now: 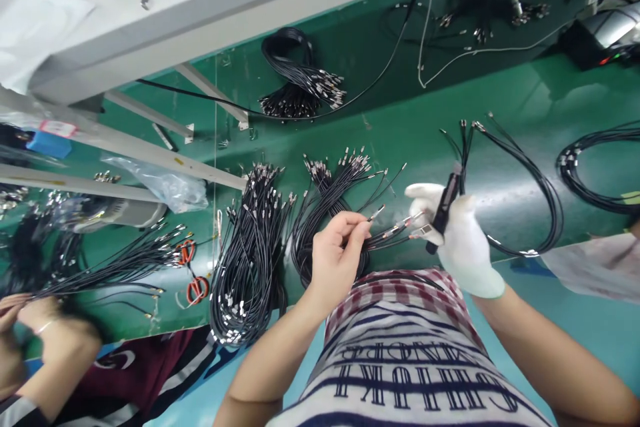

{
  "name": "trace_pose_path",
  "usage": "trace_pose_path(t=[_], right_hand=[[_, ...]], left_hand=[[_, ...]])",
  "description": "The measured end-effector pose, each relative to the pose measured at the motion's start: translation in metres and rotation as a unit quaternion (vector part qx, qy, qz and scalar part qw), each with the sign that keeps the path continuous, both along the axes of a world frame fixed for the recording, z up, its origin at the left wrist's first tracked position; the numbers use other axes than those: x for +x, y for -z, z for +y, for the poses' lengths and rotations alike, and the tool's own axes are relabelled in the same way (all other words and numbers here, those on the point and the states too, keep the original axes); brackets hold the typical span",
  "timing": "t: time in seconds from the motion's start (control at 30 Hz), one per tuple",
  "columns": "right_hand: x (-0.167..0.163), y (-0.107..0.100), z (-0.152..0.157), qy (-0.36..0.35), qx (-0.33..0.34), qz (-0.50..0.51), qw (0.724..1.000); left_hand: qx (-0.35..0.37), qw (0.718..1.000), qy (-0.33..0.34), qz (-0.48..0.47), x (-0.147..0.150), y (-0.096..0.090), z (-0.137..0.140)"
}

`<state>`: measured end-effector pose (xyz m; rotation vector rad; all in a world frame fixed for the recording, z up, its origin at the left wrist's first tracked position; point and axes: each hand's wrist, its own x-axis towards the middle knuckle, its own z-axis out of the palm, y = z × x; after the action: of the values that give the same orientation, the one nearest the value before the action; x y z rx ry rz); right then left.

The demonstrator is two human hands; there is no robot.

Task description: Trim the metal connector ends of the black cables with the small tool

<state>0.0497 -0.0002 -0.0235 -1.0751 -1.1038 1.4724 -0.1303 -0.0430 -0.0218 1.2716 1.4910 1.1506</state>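
My left hand, bare, pinches the end of a thin black cable with a metal connector tip. My right hand wears a white glove and is wrapped round a dark, slim hand-held tool, whose exact kind I cannot make out. Several cable ends with metal tips lie between the two hands, close to the gloved fingers. Just beyond my left hand rests a bundle of black cables with metal connectors. Another, larger cable bundle lies to its left.
A grey metal shelf crosses above the green table. Looped cables lie on the right, and a coiled bundle at the back. Orange-handled scissors lie left, near a co-worker's hands.
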Motion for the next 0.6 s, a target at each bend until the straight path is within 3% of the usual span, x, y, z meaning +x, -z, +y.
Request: trace_pose_path(t=[0.07,0.13,0.27,0.4,0.6], right_hand=[[0.007,0.002,0.001,-0.004,0.023,-0.033,0.999],[0.013,0.002,-0.001,-0.054,0.069,-0.12,0.989],[0.016,-0.001,-0.01,-0.178,0.189,-0.278,0.925],[0.011,-0.007,-0.016,-0.172,0.234,-0.338,0.895],[0.008,-0.013,-0.016,-0.178,0.234,-0.392,0.872]], left_hand=[[0.027,0.999,-0.007,0.029,-0.001,-0.003,-0.003],[0.049,0.998,-0.012,0.046,-0.002,-0.005,-0.006],[0.082,0.994,-0.013,0.072,-0.003,-0.008,-0.01],[0.103,0.99,-0.005,0.098,-0.003,-0.01,-0.013],[0.116,0.988,-0.011,0.098,-0.003,-0.009,-0.015]])
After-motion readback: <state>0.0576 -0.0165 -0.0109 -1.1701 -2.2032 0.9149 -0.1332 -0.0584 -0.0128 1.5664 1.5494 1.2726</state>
